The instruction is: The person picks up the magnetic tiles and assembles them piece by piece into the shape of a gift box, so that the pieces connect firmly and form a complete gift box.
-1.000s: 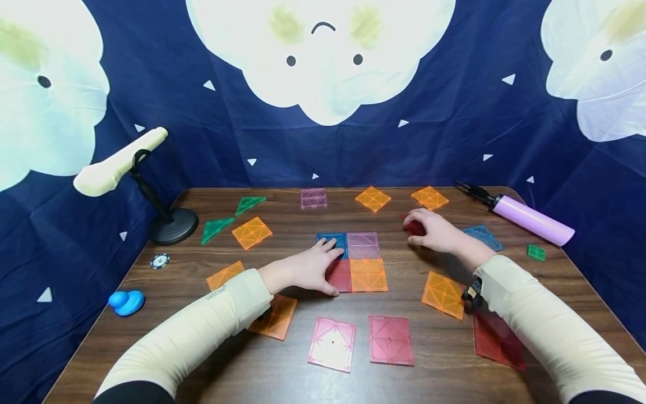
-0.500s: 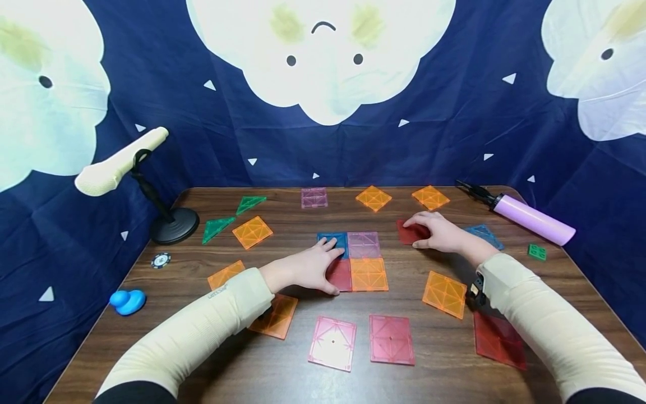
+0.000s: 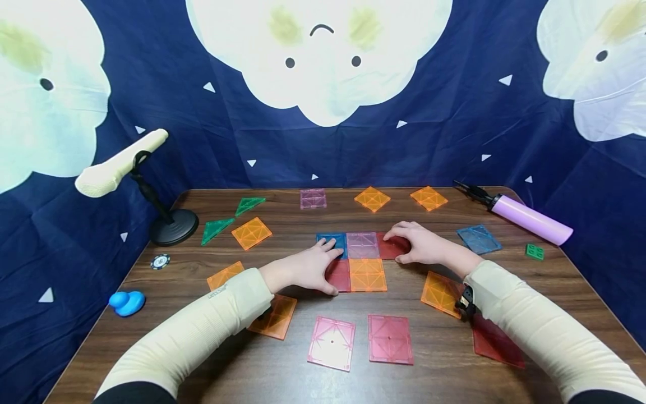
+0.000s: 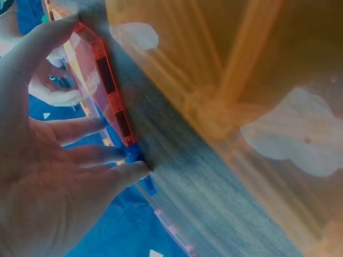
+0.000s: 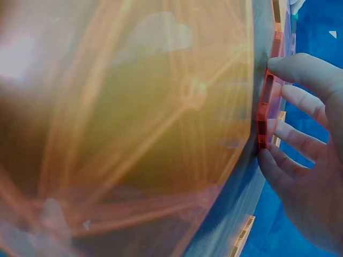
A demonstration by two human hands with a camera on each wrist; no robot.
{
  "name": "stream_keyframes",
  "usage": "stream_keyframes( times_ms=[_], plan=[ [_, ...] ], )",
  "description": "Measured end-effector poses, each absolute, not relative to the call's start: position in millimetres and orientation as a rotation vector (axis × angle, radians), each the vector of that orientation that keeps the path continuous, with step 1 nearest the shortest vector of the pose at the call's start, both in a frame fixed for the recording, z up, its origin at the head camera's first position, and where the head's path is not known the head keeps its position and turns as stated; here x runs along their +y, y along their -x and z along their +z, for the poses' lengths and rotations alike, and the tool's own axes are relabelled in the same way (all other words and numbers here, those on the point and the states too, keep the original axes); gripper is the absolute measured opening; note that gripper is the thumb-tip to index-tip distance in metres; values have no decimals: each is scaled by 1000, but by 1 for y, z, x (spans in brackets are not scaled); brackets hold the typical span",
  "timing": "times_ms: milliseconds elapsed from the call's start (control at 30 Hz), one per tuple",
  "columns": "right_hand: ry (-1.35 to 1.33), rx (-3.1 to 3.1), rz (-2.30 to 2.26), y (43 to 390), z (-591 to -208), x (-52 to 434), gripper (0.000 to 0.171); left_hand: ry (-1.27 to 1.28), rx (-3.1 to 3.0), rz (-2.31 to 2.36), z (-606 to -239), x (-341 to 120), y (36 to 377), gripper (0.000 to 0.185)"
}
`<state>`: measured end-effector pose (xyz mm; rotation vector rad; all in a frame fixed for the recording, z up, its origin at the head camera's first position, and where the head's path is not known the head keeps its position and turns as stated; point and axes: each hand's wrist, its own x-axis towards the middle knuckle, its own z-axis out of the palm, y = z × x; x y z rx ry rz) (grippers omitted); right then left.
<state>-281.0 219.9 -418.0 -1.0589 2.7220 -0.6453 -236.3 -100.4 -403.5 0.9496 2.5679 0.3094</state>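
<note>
A two-by-two block of flat tiles lies mid-table: blue tile, pink tile, red tile, orange tile. My left hand rests flat with spread fingers on the blue and red tiles; in the left wrist view this hand touches the red tile's edge. My right hand pinches another dark red tile between thumb and fingers, its edge against the pink tile's right side. In the right wrist view the right hand holds that tile edge-on.
Loose tiles lie around: orange, orange, pink, red, blue. A microphone on a stand is at the left, a purple pump at the right, a blue duck and chip near the left edge.
My right hand has brought the dark red tile leftward and toward me, from the table's right-back area to the pink tile's right side. The left hand has stayed put.
</note>
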Motion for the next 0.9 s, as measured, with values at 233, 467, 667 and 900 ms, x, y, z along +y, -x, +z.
stream_keyframes(
  times_ms=[233, 467, 667, 900],
  plan=[
    [1048, 2756, -653, 276, -413, 226, 52, -958, 2564, 328, -404, -99, 239, 98],
    [986, 2843, -769, 234, -403, 240, 37, -943, 2565, 334, -408, -104, 235, 97],
    [926, 2931, -667, 183, -409, 263, 31, -937, 2569, 343, -408, -104, 232, 96],
    [861, 3025, -549, 150, -420, 279, 46, -956, 2577, 313, -405, -99, 235, 97]
  ],
)
